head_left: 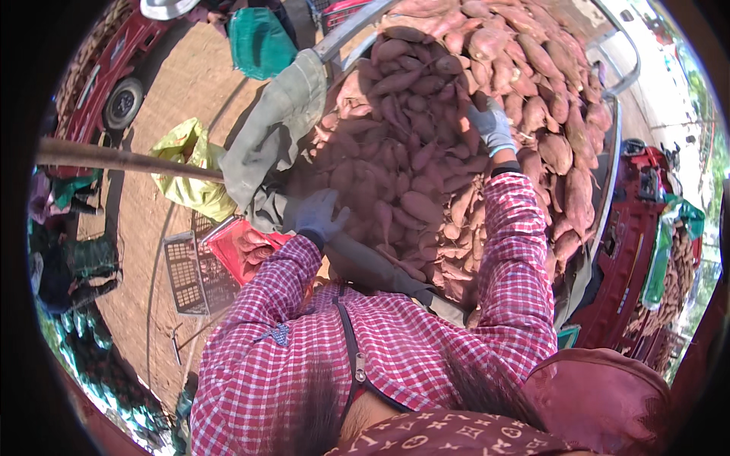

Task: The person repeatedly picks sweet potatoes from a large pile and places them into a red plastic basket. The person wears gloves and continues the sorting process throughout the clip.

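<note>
A large heap of reddish sweet potatoes (422,205) fills a metal-railed truck bed in front of me. My right hand (494,129), in a pale grey-blue glove, reaches onto the far right part of the heap. Its thumb and fingers close around a sweet potato (480,99), of which only a dark end shows. At the near left edge of the heap is my left hand (321,214), gloved in the same colour. Its thumb stands apart from the fingers, and I see nothing held in it. A grey-green cloth (277,137) drapes over the edge beside it.
Below on the left stand a red crate (232,247) with sweet potatoes, a dark crate (185,273) and a yellow-green sack (194,171). A brown pole (129,159) juts in from the left. Metal rails (353,32) border the bed. Red vehicles (635,228) flank it.
</note>
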Motion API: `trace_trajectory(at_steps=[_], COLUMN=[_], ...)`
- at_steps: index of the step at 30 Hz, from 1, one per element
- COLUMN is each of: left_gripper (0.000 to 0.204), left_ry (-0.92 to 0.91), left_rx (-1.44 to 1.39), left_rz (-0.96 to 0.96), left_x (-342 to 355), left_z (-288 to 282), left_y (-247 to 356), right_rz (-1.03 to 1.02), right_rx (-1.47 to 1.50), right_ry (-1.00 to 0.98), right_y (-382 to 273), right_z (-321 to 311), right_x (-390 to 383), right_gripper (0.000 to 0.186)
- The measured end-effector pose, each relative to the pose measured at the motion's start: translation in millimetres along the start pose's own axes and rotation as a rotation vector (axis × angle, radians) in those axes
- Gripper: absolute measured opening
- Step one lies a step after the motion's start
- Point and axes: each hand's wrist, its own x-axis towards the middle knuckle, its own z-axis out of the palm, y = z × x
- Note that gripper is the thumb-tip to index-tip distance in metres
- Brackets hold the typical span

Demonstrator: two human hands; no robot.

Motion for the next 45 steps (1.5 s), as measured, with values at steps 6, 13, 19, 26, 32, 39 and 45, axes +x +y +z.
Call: trace_trajectory(at_steps=[6,13,19,26,32,39,45], left_gripper=[0.031,0.029,0.030,0.032,0.031,0.031,0.032], left_ry=[-0.112,-0.083,-0.084,-0.171,-0.144,-0.186,-0.186], left_rx=[-0.009,-0.010,0.002,0.052,0.056,0.021,0.052], left_rz=[-0.066,-0.037,-0.031,-0.046,-0.049,-0.064,-0.035], left_x=[-2,2,2,0,-2,6,7], left_z=[-14,-4,-3,-7,-3,-10,-9], left_y=[7,1,-2,0,-1,6,1], right_rz=[0.009,-0.247,-0.105,0.056,0.154,0.211,0.226], right_rx=[-0.504,-0.560,-0.001,-0.611,-0.653,-0.255,-0.248], right_ry=[0.216,-0.424,-0.355,-0.089,-0.076,0.035,0.088], right_y=[-25,-67,-48,1,-37,9,6], right_z=[82,85,55,60,91,127,132], right_x=[-6,-51,-53,-7,-20,-45,-50], right_gripper=[0.073,0.063,0.045,0.081,0.067,0.078,0.077])
